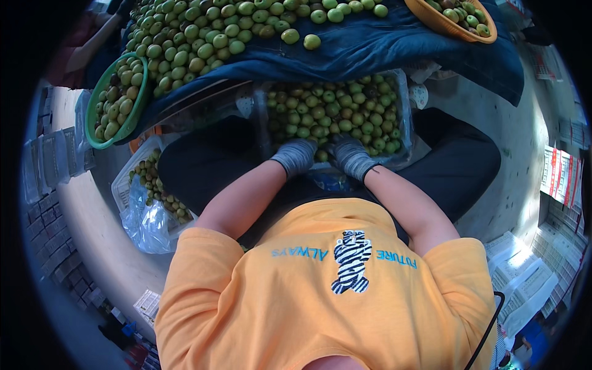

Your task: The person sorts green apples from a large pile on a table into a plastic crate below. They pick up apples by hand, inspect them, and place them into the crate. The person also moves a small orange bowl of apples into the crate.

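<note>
Both my hands wear grey knit gloves and reach into a plastic-lined crate (405,121) filled with green and brownish round fruit (344,113), between my legs. My left hand (297,155) rests on the fruit at the crate's near edge, its fingertips hidden among them. Close beside it, my right hand (348,151) also touches the fruit, its fingers partly out of sight. Whether either hand grips a fruit is not visible. Beyond the crate, a heap of the same fruit (194,41) lies on a dark blue cloth (370,53).
A green basket (145,85) of fruit stands at the cloth's left edge, an orange basket (490,34) at its far right. By my left knee is a white crate (121,182) with fruit and clear plastic. Stacked crates (550,254) line both sides. Another person's arm (95,44) shows at upper left.
</note>
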Motion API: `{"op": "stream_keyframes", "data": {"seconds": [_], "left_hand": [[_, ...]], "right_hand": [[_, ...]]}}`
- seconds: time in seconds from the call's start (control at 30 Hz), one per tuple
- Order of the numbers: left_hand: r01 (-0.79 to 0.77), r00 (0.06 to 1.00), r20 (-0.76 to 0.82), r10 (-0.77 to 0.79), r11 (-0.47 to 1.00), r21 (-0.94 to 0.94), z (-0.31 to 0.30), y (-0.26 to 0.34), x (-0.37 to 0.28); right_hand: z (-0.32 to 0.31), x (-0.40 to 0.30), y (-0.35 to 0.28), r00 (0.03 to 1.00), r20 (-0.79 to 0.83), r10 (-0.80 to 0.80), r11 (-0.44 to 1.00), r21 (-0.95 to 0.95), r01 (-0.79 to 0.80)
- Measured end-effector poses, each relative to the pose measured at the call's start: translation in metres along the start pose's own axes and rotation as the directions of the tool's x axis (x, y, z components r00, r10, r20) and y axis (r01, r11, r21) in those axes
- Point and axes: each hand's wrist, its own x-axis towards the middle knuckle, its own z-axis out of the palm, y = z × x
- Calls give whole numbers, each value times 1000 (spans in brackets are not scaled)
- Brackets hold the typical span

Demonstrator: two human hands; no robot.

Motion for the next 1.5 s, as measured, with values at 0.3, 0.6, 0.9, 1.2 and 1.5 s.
{"op": "stream_keyframes", "data": {"seconds": [0.3, 0.6, 0.9, 1.2, 1.5], "left_hand": [[-40, 929, -369, 13, 997, -65, -52, 14, 65], [19, 938, -344, -31, 999, -36, -56, 17, 70], [-26, 923, -385, -10, 996, -87, -61, 32, 57], [-200, 965, -164, 203, 979, 38, -10, 25, 56], [-50, 998, 37, 47, 994, 100, -36, -25, 4]], "right_hand": [[15, 10, 9, 997, 76, -25, 1000, 10, 24], [-6, -6, -1, 988, 153, -29, 998, 56, 20], [4, -7, 5, 996, 74, -44, 994, 107, 36], [-31, -27, -3, 979, 200, 37, 986, 154, -69], [-20, -17, 10, 998, 50, 25, 998, 52, -27]]}}
